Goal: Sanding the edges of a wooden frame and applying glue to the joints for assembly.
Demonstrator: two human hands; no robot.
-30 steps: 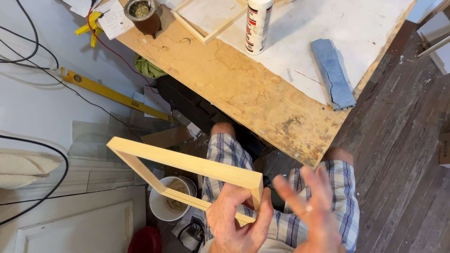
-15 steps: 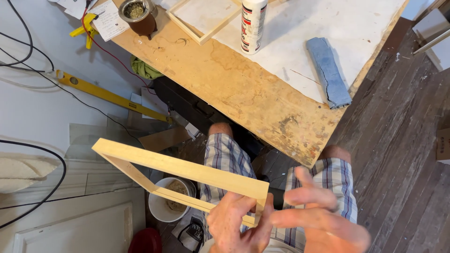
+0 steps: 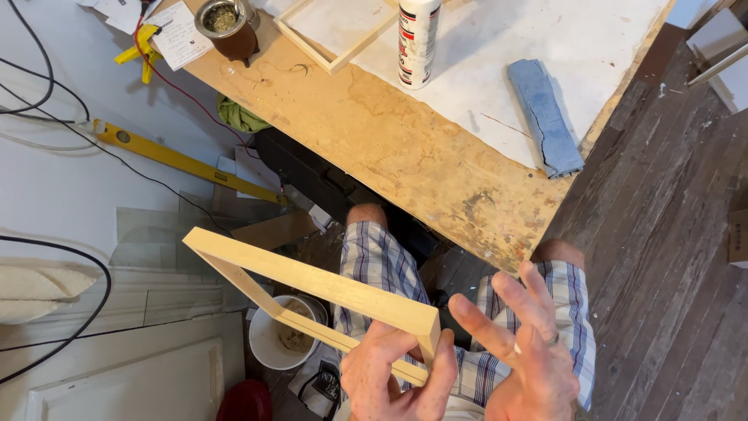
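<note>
left hand [image 3: 397, 378] grips a corner of a pale wooden frame [image 3: 312, 282] that stretches toward ten o'clock. right hand [image 3: 526, 359], at three o'clock of it, is spread open and empty.

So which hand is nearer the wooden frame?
Left. The left hand grips the wooden frame at its near corner; the right hand is open beside it, fingers spread, not touching.

The workbench [image 3: 405, 148] stands ahead of the person's knees, bearing a cartridge tube [image 3: 419, 39], a folded cloth [image 3: 544, 117] to the tube's right, and a cup [image 3: 226, 27] at its left end. Nearer than the workbench, the left hand [image 3: 393, 378] grips a wooden frame [image 3: 312, 288] reaching leftward over a bucket [image 3: 280, 339] on the floor. The right hand [image 3: 530, 359] hovers just right of the frame's corner.
</note>
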